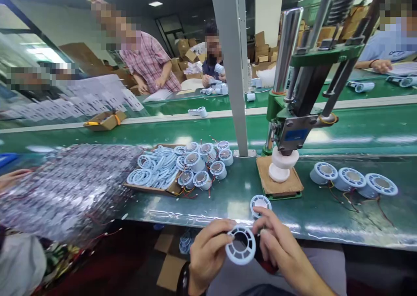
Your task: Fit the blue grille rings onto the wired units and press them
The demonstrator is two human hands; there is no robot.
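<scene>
My left hand (206, 249) and my right hand (280, 248) hold a pale blue round grille ring (240, 244) together, just below the front edge of the green bench (228, 200). Something dark sits behind the ring between my fingers; I cannot tell what it is. A second grille ring (260, 203) lies flat on the bench right above my right fingers. A hand press (295, 109) with a white round head (280, 165) stands on a brown pad (278, 184) behind it.
A cardboard tray (153, 174) holds loose rings, with several wired round motor units (205, 161) beside it. Three wired units (350, 179) lie at right. A shiny bag (71, 187) covers the left. A grey post (233, 70) rises mid-bench. Other people work across the belt.
</scene>
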